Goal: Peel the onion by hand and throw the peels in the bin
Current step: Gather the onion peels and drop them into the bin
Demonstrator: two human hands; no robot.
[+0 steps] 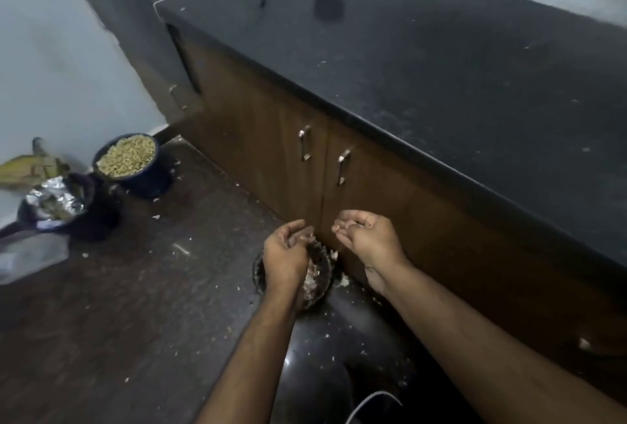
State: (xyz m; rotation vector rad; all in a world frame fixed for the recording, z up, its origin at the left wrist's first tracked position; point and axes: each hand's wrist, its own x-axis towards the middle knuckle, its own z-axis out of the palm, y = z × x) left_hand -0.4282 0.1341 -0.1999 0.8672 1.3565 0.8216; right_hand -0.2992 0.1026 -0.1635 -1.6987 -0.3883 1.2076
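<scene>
Dark kitchen floor point(142, 288), peel bits everywhere | left hand point(285, 254) and right hand point(368, 237) over round black bin point(325, 274), fingers loosely curled | right fingertips pinching a tiny peel scrap point(337, 228)

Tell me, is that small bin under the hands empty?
Not empty. The bin on the floor holds pale peels, visible between the left hand and right hand.

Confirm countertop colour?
Black with fine pale speckles, on the countertop; seen in the head view.
</scene>
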